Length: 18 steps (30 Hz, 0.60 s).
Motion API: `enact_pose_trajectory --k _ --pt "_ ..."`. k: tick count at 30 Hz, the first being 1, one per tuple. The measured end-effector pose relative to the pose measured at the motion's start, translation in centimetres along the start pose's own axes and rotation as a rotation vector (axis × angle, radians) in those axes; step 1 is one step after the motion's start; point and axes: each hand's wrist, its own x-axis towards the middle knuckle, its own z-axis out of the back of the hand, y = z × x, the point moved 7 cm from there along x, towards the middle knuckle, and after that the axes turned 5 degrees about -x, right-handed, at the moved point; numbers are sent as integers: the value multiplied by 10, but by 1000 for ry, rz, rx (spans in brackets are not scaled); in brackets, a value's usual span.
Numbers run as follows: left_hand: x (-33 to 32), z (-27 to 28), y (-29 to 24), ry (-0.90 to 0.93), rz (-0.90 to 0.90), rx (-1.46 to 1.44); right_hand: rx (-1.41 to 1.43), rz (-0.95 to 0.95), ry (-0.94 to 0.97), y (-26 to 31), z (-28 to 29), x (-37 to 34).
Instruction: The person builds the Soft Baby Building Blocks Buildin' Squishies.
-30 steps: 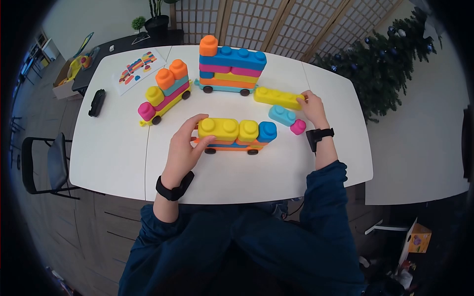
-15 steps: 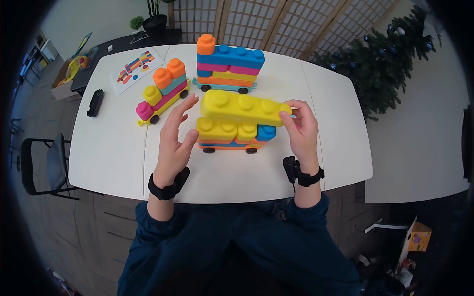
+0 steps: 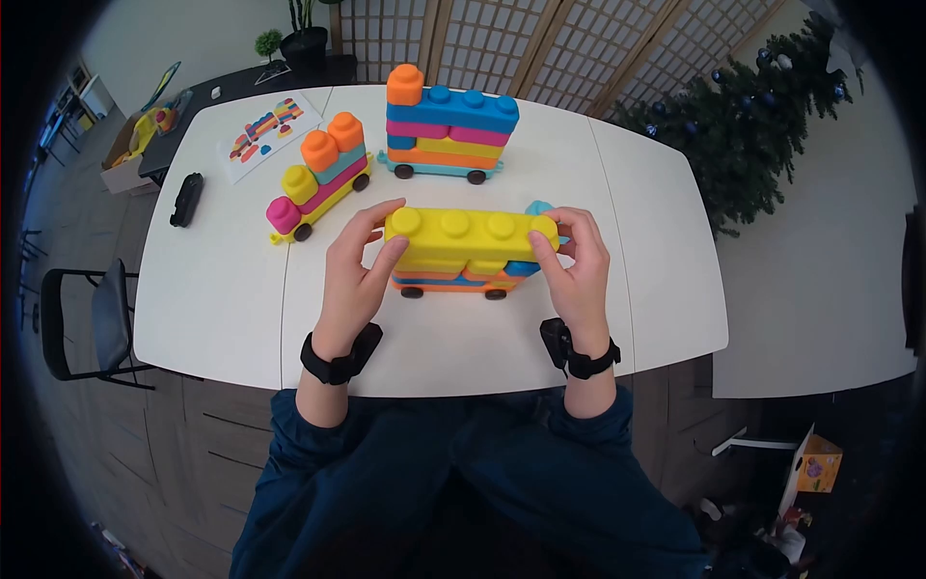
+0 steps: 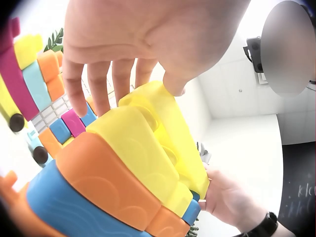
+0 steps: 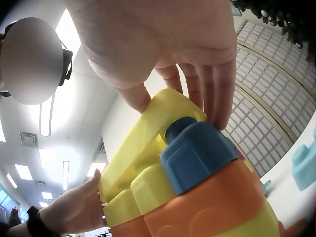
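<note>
A long yellow toy building block (image 3: 473, 248) lies over the top of a wheeled block wagon (image 3: 453, 286). My left hand (image 3: 353, 275) grips its left end, thumb in front and fingers behind. At the other end my right hand (image 3: 579, 275) pinches it between thumb and fingers. Beneath it, the right wrist view shows a blue block (image 5: 200, 155) and a shorter yellow block (image 5: 152, 185), with stud sides still visible under the long block. Orange blocks (image 4: 106, 180) form the layer below.
Behind stands a tall wheeled stack (image 3: 449, 116) with a blue top block. To the left are a stepped wagon (image 3: 323, 193), a picture sheet (image 3: 272, 135) and a black object (image 3: 187, 201). A light-blue block (image 5: 305, 165) lies behind my right hand.
My right hand has carried the long yellow block from the table's right side onto the wagon's top. My left hand let go of the wagon, opened, then took the block's left end.
</note>
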Motion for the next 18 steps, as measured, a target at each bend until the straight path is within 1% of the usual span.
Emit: enact_pose_trajectory --k 2,4,10,14,16,18 --pt "0 -2 2 28 35 -26 4 -13 -1 -1 -1 -2" --pt "0 -3 5 35 63 -32 71 -55 -3 -9 -5 -7" --pt "-6 -4 8 27 79 -6 113 -39 -10 -17 -12 -15" --pt "-9 -4 6 25 75 -1 82 -33 -11 -23 -15 -19" --pt "-9 -3 8 37 61 9 188 -41 -39 -30 -19 -22" --pt "-9 -3 9 16 58 -8 202 -47 -38 -31 -20 -22"
